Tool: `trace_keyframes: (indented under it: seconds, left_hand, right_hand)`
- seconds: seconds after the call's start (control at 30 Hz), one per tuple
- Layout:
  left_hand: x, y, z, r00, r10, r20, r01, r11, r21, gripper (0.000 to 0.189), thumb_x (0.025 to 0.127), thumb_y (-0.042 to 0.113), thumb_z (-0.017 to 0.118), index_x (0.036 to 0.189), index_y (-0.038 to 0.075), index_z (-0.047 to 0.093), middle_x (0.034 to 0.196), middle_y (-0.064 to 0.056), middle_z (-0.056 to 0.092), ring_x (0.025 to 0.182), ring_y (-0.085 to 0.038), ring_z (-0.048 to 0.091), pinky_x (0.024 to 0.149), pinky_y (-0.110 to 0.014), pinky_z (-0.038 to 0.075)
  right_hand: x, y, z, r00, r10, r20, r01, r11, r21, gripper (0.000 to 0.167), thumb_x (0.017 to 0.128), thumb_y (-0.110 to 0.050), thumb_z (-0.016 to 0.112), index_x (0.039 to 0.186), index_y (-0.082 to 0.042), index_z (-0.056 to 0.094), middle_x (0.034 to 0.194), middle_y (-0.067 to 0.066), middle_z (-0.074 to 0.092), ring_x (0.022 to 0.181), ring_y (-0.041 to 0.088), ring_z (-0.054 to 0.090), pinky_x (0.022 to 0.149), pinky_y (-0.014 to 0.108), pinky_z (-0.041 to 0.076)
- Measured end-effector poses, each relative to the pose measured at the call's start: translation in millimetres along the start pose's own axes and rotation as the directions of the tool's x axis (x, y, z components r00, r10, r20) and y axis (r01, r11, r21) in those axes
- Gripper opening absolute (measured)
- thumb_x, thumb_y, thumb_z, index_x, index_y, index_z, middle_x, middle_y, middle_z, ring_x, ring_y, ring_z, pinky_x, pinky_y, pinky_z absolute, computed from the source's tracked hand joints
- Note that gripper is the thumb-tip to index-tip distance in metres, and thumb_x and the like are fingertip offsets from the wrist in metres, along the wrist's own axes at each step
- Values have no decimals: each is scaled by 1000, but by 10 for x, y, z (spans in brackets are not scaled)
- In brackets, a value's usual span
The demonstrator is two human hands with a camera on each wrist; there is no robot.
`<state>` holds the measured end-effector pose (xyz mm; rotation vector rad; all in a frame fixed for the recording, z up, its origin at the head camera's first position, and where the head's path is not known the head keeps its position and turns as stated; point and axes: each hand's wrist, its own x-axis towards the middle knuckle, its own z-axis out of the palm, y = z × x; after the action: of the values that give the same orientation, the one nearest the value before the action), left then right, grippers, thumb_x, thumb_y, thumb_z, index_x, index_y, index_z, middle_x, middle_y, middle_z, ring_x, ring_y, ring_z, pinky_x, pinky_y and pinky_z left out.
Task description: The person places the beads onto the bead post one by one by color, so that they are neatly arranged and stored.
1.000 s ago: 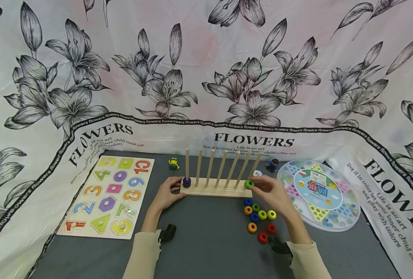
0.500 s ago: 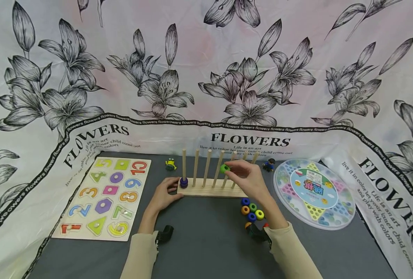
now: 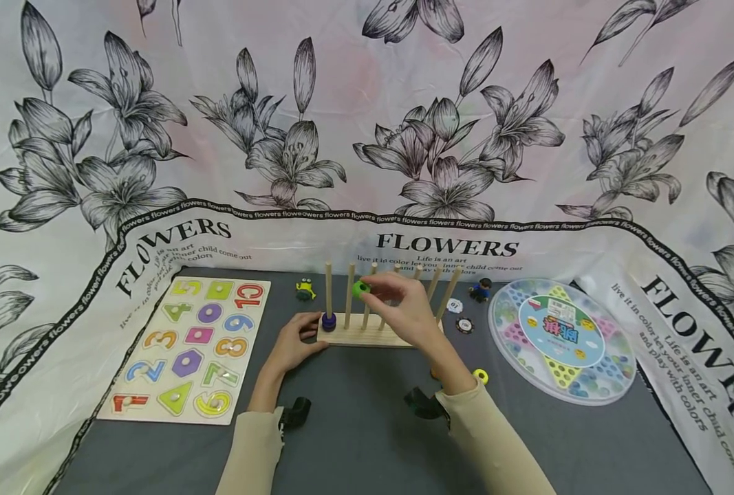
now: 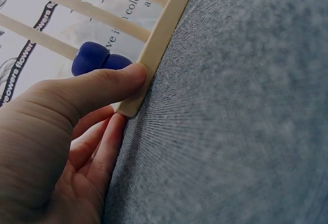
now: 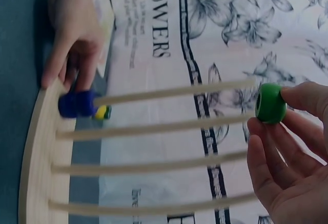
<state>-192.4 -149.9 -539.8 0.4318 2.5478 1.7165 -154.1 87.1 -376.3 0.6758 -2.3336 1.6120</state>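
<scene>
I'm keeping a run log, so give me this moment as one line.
left hand: grips rack end; right hand: pinches green bead; blue beads: on leftmost peg

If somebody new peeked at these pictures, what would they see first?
Probably the bright green bead pinched in the person's right hand, up by the wooden pegs. Next, the big black-lined lilies on the pale cloth behind, then the colorful number board on the left side of the table.

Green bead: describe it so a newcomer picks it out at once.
Find the wooden peg rack on the table. Near its pegs, the right hand pinches the green bead. Unlike the blue beads on the leftmost peg, it is green and hand-held.
</scene>
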Motion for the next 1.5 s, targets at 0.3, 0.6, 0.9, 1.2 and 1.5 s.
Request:
trace_keyframes:
  seconds: [0.3,0.6,0.9,1.2,1.5]
  left_hand:
    - [26,29,7,1000,0,-4,0,1000,-8,64,78,-2,81,137,-3,55,133,-19,52,114,-34,59,99,-36,54]
    - [15,35,5,999,33,-14,-33,999,3,63,78,-3,81,136,-6,55,130,-21,52,112,-36,60,97,-37,55]
    - [36,10,-5,1000,17,-8,-17,1000,-19,64,78,-5,81,137,-6,54,131,-21,52,113,-36,59,98,-35,54]
    - [37,-5,1,1000,17,-9,-18,999,-36,64,78,-6,80,136,-9,53,131,-25,51,114,-40,58,99,-42,53]
    - [38,-43,11,999,29,-15,-29,999,-29,62,78,-7,79,135,-10,54,130,-26,51,113,-41,59,98,-43,54]
  right_hand:
    - [145,-99,169,993,-35,-112,34,999,-15,27,90,-6,72,117,-1,71,107,13,67,92,24,68,80,35,61]
    - [231,-145,233,976,-55,-211,45,998,-51,25,89,-5,72,114,2,71,103,16,68,91,29,68,77,40,61]
    - [278,-213,289,946,-110,-305,44,976,-215,23,89,-4,72,110,4,72,104,17,69,85,29,71,70,32,63]
    - [345,-218,428,930,-124,-347,11,951,-310,22,90,-4,70,109,7,70,103,19,67,82,30,71,69,33,63]
    - [327,-133,519,925,-97,-366,-21,952,-306,25,91,-6,69,113,6,68,105,19,66,83,30,71,72,32,63]
